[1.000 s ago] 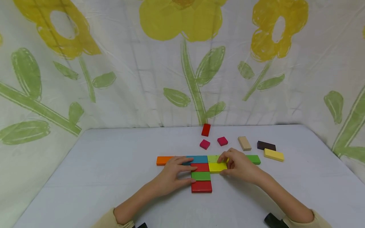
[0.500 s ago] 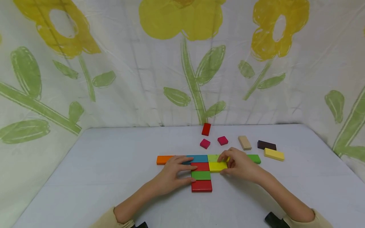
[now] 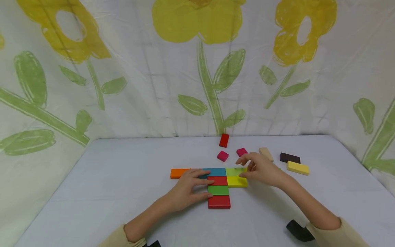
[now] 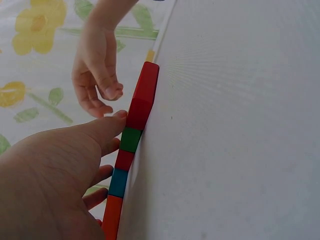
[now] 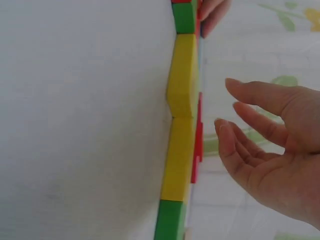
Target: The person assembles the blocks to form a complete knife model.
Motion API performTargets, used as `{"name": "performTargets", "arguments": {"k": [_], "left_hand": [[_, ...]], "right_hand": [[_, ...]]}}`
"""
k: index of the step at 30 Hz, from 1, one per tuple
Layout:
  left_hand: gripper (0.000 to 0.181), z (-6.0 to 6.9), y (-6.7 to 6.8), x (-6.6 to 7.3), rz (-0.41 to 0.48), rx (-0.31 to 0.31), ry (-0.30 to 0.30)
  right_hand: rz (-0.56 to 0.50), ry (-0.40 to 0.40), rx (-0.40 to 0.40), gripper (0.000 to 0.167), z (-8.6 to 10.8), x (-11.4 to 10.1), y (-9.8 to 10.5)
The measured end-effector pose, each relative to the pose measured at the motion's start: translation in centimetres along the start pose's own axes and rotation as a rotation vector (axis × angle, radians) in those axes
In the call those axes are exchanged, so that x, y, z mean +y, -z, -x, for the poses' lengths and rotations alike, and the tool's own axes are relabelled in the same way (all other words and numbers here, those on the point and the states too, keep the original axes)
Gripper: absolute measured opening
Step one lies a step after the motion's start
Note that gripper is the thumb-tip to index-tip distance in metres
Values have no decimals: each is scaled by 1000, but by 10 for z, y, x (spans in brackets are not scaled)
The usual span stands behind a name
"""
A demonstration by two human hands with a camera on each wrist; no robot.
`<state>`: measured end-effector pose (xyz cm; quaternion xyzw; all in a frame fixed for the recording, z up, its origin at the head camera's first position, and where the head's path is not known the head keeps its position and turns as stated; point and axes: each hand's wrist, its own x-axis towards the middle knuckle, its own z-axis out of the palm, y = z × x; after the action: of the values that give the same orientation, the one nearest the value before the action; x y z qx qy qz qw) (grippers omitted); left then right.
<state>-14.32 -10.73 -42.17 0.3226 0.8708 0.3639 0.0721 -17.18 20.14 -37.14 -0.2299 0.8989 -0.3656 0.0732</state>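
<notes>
Flat coloured blocks lie joined on the white table. A back row runs from an orange block (image 3: 179,173) through a blue block (image 3: 218,172) and a light green block (image 3: 233,172). Before it sit a red block (image 3: 220,180) and a yellow block (image 3: 237,181), then a green block (image 3: 218,190) and a front red block (image 3: 219,202). My left hand (image 3: 186,190) rests its extended fingers on the blocks' left side. Above the yellow block hovers my right hand (image 3: 260,169), fingers loosely bent, holding nothing. It hides the row's right part; a second yellow block (image 5: 177,160) shows there in the right wrist view.
Behind the blocks lie a loose red block (image 3: 224,140), two small pink blocks (image 3: 223,156), and a beige block (image 3: 266,154) partly behind the right hand. Further right are a dark block (image 3: 290,158) and a pale yellow block (image 3: 298,168). A flowered cloth (image 3: 154,113) hangs behind the table.
My right hand has let go of the yellow block beside the red one and lifted slightly up and back. My left hand stays in place on the blocks.
</notes>
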Motion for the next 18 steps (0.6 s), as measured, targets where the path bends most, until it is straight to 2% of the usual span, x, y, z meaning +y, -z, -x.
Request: {"name": "performTargets", "arguments": {"k": [6, 18], "left_hand": [[46, -1, 0, -1, -5, -5, 1], [46, -1, 0, -1, -10, -6, 9]], "right_hand": [[49, 17, 16, 32, -21, -3, 11], [32, -76, 0, 38, -73, 4, 25]]}}
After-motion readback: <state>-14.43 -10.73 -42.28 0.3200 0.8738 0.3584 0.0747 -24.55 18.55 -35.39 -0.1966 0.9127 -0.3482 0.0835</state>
